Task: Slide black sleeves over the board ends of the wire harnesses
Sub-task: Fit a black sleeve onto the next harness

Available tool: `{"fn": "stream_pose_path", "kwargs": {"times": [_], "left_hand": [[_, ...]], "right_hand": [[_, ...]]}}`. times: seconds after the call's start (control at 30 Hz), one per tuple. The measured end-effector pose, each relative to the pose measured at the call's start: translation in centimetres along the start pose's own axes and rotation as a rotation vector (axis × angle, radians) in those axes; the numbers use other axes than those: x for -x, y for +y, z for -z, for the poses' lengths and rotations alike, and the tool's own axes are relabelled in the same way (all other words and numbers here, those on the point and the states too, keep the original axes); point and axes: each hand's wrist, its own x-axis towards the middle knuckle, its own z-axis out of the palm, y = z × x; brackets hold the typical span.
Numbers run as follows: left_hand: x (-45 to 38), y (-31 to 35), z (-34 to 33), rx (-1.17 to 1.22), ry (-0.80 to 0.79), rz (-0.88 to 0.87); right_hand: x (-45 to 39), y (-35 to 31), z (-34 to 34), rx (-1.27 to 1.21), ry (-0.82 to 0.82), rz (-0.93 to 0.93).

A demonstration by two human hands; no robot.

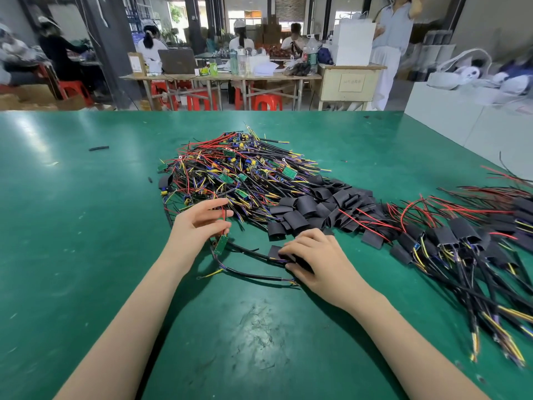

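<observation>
Label (pixel 351 81) on cream cabinet (pixel 331 88): writing unreadable.

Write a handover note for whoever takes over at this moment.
Left hand pinches a harness at its bare board.
Right hand holds a sleeve on the mat, harness cable running into it.
Unsleeved pile sits centre, loose sleeves beside it, sleeved harnesses to the right.
Left: sleeve this board, then the large pile.

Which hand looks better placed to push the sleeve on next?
The right hand: it already rests on a black sleeve threaded on the cable, while the left hand holds the green board.
</observation>
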Motion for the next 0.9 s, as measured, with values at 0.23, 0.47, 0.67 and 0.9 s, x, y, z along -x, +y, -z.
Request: {"fn": "stream_pose_path", "kwargs": {"times": [0.23,0.47,0.67,0.9], "left_hand": [[0.4,-0.1,0.0,-0.568,0.079,-0.029],[1.3,0.4,0.0,-0.895,-0.044,-0.005],[1.3,0.9,-0.5,-0.539,0.116,-0.027],[0.7,1.5,-0.4,0.055,0.230,0.036]], "right_hand": [[0.4,0.0,0.7,-0.003,0.036,-0.031],[0.6,0.3,1.5,-0.068,-0.006,-0.099],[0.8,0.3,2.0,-0.263,0.137,-0.203],[0.7,-0.3,1.8,-0.487,0.225,-0.299]]}}
